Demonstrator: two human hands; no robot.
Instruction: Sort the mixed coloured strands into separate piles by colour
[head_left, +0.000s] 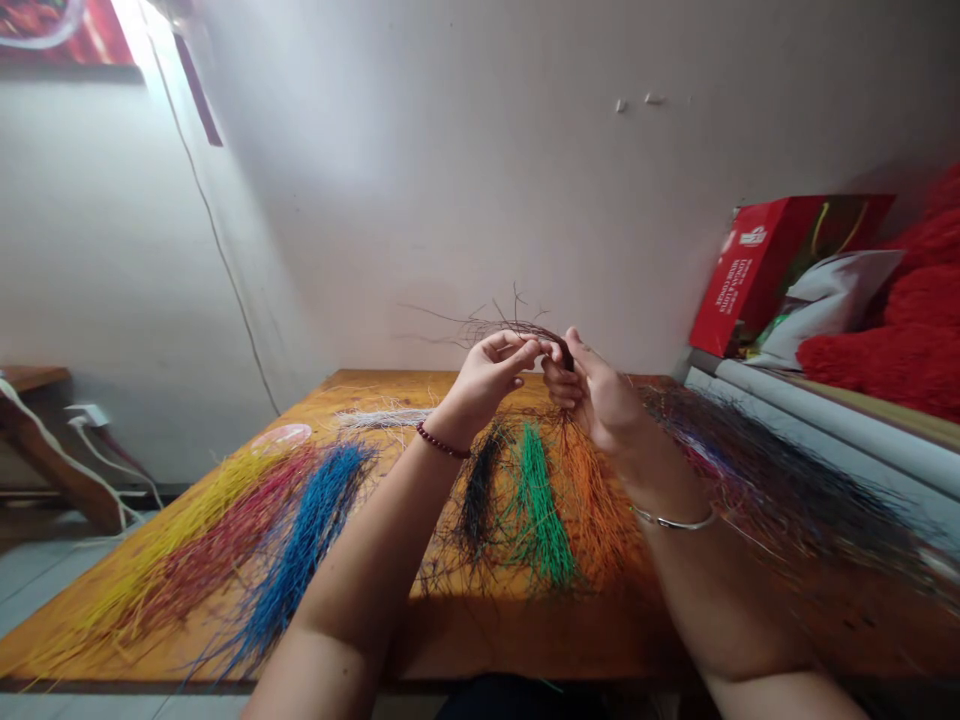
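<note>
A bunch of thin dark brown strands [536, 328] is raised above the far part of the table, its loose ends fanning out to the left and some hanging below. My right hand [600, 405] is closed around the bunch, thumb up. My left hand [491, 375] pinches at the strands with thumb and forefinger, close beside the right fingers. Exactly which strands lie in that pinch is hidden. Below the hands lie bundles of black strands [480, 490], green strands [541, 500] and orange strands [592, 500].
On the wooden table [510, 640], yellow strands [180, 530], dark red strands [232, 540] and blue strands [307, 550] lie left, white strands [382, 418] behind. A large dark pile [810, 480] spreads right. Beyond it stand a red bag [757, 270] and red plush [892, 350].
</note>
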